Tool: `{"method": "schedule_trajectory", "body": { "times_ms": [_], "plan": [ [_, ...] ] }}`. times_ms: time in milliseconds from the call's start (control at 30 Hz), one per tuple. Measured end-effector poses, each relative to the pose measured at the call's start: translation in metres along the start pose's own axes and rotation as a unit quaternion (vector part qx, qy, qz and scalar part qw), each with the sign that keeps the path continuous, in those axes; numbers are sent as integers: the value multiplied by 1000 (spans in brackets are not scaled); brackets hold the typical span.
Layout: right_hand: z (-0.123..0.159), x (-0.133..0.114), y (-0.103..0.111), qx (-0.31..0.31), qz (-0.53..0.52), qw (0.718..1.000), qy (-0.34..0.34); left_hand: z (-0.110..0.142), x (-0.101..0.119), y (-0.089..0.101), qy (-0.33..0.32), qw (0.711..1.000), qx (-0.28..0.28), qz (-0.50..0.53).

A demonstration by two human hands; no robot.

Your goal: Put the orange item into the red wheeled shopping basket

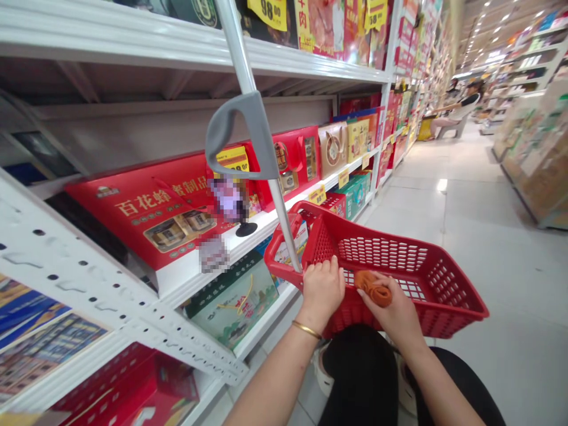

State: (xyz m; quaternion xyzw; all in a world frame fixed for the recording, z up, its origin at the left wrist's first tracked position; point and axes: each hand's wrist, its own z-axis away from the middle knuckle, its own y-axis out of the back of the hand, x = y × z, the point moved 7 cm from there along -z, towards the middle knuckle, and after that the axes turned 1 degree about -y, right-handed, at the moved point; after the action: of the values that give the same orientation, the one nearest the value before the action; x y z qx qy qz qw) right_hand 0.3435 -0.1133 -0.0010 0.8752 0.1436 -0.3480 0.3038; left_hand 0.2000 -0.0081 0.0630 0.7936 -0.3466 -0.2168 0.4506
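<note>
My left hand, with a gold bangle on the wrist, closes over the front rim of a red plastic shopping basket, next to the base of its metal pole. A grey plastic handle sits higher up that pole. My right hand pinches a rolled orange-brown soft item above the basket's mesh floor. A pale box or card stands at the basket's far left corner, partly hidden by the pole.
White perforated metal shelving runs along the left, stacked with red and green gift boxes. A tiled aisle floor stretches ahead on the right, with a seated person far along it. Merchandise displays line the right side.
</note>
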Motion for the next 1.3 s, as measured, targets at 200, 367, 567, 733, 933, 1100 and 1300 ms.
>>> {"method": "schedule_trajectory", "body": {
  "times_ms": [200,367,567,733,933,1100,1300],
  "plan": [
    [1,-33,-10,49,65,995,62,-2,-7,3,-17,1000,-12,-18],
    [2,-28,2,23,172,980,93,0,-16,16,-31,999,-14,7],
    [2,-23,0,32,256,965,45,7,-8,6,-43,998,-21,-28],
    [-1,-48,-39,-31,172,979,103,10,-4,11,-21,999,6,-26],
    [4,-19,-2,24,223,973,58,20,-4,9,-30,999,2,-22],
    [12,-18,-5,46,187,981,24,25,-2,4,-24,999,-3,-24],
    [6,-52,-43,-5,138,988,65,27,0,1,-40,998,-14,-55]
  ]
}}
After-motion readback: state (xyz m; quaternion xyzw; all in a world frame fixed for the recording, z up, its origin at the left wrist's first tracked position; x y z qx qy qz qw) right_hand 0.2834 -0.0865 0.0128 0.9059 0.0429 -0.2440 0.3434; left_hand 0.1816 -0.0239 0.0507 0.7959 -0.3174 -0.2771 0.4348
